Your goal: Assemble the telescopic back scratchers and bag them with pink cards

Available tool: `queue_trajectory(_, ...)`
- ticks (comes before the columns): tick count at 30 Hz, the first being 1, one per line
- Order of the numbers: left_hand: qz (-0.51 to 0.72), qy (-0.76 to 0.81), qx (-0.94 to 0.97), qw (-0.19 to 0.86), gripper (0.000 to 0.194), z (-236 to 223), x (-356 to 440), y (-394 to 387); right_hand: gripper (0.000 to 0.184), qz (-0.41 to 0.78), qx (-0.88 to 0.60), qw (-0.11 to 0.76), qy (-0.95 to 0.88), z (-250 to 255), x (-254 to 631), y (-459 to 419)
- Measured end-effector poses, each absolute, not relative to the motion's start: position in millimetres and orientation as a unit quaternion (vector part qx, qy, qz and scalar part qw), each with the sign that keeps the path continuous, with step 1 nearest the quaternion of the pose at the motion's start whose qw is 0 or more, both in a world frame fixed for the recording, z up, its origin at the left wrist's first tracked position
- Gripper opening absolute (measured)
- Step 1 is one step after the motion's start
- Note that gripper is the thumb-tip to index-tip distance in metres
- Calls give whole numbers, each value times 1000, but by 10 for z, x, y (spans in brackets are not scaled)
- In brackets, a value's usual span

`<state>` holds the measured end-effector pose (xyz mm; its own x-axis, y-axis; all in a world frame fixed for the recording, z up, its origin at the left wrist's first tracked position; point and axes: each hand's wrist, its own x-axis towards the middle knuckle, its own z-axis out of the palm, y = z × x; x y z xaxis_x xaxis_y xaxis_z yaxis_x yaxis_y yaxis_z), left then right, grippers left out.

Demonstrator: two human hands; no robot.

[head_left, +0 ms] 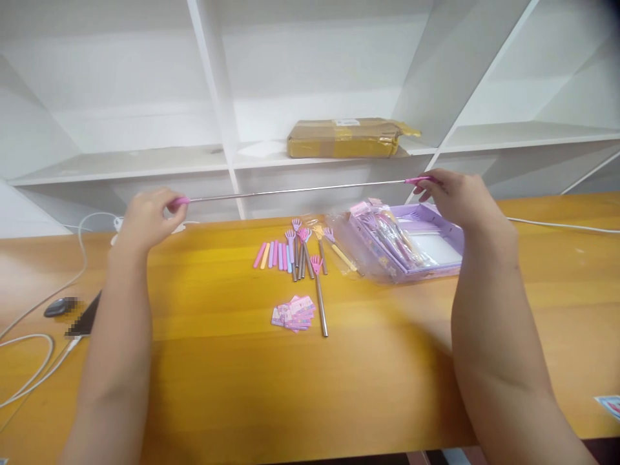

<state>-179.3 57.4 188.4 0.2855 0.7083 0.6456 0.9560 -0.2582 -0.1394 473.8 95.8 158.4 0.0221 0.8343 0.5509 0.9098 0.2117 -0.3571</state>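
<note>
Stretched between my two hands above the table is a telescopic back scratcher, its thin metal rod drawn out long. My left hand is closed around the pink handle end. At the other side my right hand pinches the pink claw end. Below, another pink-clawed back scratcher lies with its rod pushed in. Several more scratcher heads with metal tubes lie in a bunch behind it. Coloured handle sleeves form a row to their left. A fanned pile of pink cards rests in front.
On the right stands a purple display box with bagged scratchers in it. A taped cardboard box sits on the white shelf. At left are a mouse, a dark device and white cables.
</note>
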Motion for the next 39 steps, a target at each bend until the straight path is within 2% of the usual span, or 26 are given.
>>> queue_trajectory(10,-241,-602,-687,327,25,1933,-1687,456,22,-47,-648,346,-677,1630,4710,892)
queue_trajectory(26,-252,-580,-713,302,35,1834,-1653,467,22,-64,-678,376,-628,1738,4621,745)
queue_trajectory(29,-213,-598,-707,311,37,1870,-1583,429,24,-84,-662,371,-646,1735,4590,761)
queue_trajectory(33,-100,-635,-698,314,34,1876,-1311,398,28,-96,-625,365,-683,1725,4396,846)
queue_trajectory(37,-53,-654,-705,269,30,1743,-816,374,29,-100,-549,358,-748,1618,3698,775)
queue_trajectory(39,-30,-655,-717,235,35,1650,-543,328,36,-95,-519,342,-778,1484,3204,634)
